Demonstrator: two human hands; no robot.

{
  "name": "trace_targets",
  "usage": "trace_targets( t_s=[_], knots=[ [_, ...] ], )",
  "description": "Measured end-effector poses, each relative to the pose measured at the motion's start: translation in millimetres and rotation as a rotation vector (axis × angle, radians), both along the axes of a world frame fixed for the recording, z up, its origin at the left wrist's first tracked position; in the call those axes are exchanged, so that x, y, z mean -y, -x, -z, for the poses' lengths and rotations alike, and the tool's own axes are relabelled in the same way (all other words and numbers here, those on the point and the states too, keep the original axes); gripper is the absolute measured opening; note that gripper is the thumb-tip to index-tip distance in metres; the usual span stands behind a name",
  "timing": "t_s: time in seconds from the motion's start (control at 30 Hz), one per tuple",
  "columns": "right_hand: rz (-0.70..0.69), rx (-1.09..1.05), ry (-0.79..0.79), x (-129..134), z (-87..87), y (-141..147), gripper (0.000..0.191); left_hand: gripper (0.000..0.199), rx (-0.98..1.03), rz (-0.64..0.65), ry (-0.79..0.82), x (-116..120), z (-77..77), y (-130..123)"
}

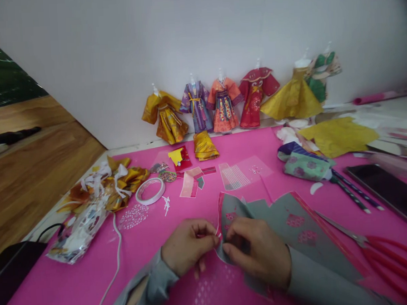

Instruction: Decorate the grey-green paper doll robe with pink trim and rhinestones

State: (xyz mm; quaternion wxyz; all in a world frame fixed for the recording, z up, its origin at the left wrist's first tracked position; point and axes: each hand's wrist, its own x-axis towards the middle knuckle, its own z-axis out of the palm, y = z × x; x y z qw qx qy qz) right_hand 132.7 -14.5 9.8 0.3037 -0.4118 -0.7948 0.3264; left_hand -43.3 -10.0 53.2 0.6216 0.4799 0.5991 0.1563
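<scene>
A grey-green piece of fabric or paper (265, 222) with red borders and pink flower motifs lies in front of me. At its left edge my left hand (190, 246) is closed, thumb and forefinger pinching a thin white strip (219, 236) along the border. My right hand (259, 252) is pinched on the same grey piece, just beside the left fingertips; the exact grip is partly hidden by the fingers. Red-handled scissors (361, 242) lie partly open to the right, their tip near the piece's red edge.
Several doll outfits (223, 103) stand against the white wall. A tape roll (150, 191), gold scraps (133, 176) and a plastic bag (78, 236) are on the left of the pink mat (155, 273). On the right lie pencils (352, 192), a phone (389, 190) and yellow fabric (339, 136).
</scene>
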Motion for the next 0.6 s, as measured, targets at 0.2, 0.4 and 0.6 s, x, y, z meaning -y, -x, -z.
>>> trace_targets(
  t_s=[0.2,0.4,0.6],
  knots=[
    [0.056,-0.077,0.112,-6,-1.6,1,0.012,0.023,0.145,-0.086,-0.012,0,4.6,-5],
    [0.068,-0.122,0.160,-7,6.4,2,0.007,0.030,0.140,-0.106,-0.035,3,12.6,-5],
    [0.041,-0.137,0.147,-11,1.7,1,0.003,0.037,0.124,-0.142,-0.099,7,17.8,-6]
  ],
)
